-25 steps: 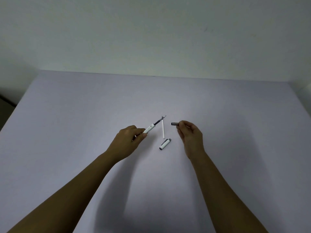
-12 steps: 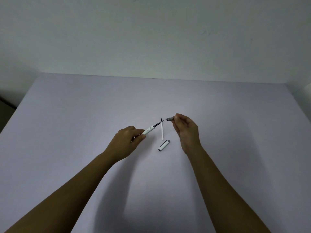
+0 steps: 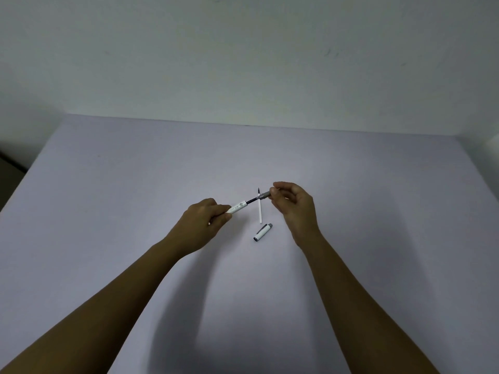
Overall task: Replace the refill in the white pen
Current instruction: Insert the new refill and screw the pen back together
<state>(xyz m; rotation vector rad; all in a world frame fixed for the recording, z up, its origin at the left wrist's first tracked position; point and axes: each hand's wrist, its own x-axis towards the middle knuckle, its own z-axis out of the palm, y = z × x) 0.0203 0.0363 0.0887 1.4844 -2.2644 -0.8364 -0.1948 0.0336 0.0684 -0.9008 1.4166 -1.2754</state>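
Note:
My left hand [image 3: 201,226] grips the white pen barrel [image 3: 237,207], which points up and to the right with a dark refill [image 3: 252,201] sticking out of its open end. My right hand [image 3: 294,206] pinches the grey tip piece [image 3: 265,195] and holds it over the end of that refill. A second, white refill [image 3: 260,211] lies on the table just beneath them, its dark point toward the wall. The white pen cap [image 3: 262,232] with a grey end lies a little nearer to me.
The work sits on a pale lilac table [image 3: 135,184] whose far edge meets a plain white wall. The table's left edge drops off beside a dark gap [image 3: 10,168].
My right hand has moved left with the grey tip piece, from apart from the pen to slipped over the end of the dark refill. My left hand has stayed almost still.

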